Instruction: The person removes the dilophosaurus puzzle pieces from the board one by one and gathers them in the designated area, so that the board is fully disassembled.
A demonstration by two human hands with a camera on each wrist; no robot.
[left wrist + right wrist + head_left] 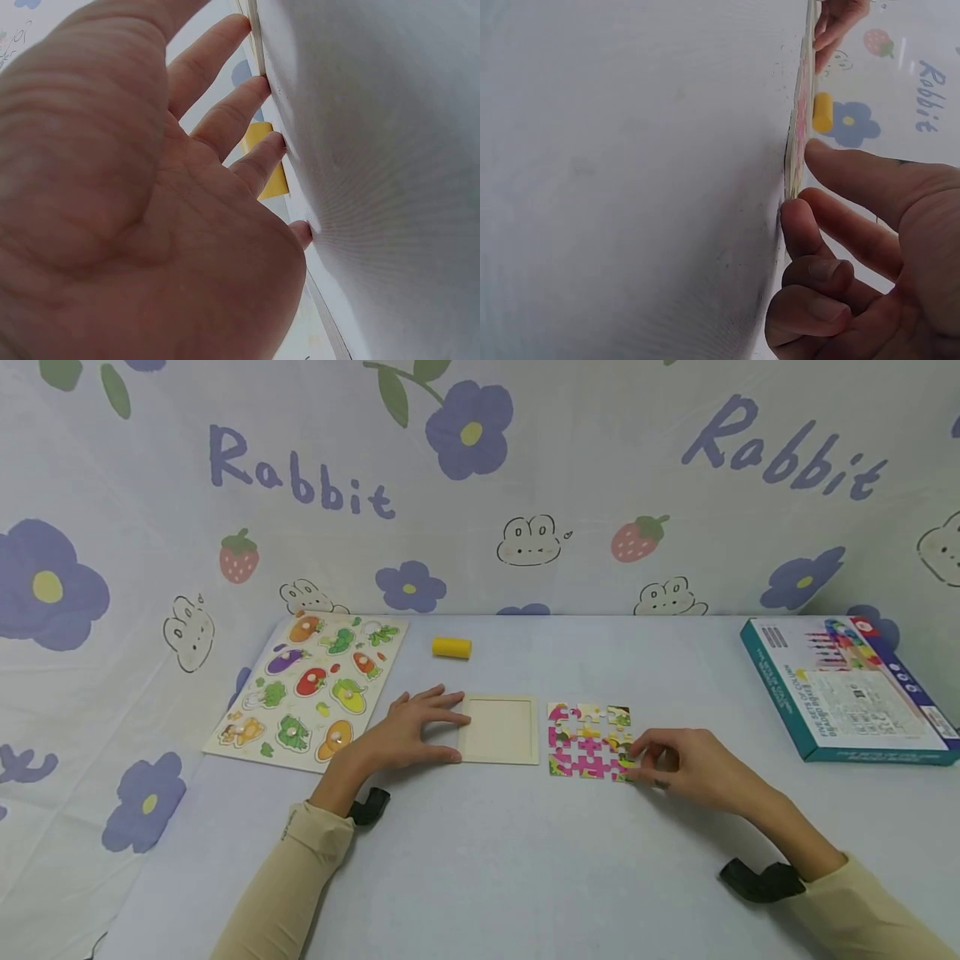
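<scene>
My left hand [401, 732] has its fingers spread, and thumb and fingertips touch the left edge of a shallow square wooden tray [535, 731]. Right of the tray lies a square jigsaw puzzle [590, 747] in pink, yellow and green, with small gaps between its pieces. At its right edge my right hand [693, 768] pinches a puzzle piece [622, 771] near the lower corner, between thumb and index finger. In the right wrist view the puzzle [800, 124] appears edge-on, the thumb [855, 172] at its rim and the other fingers curled; the exact contact is partly hidden.
A yellow cylinder [452, 648] lies behind the tray. On the left, a vegetable peg board [315, 692] extends close to my left forearm. A teal-sided box [847, 693] lies at the far right. A printed cloth [585, 468] hangs behind the table.
</scene>
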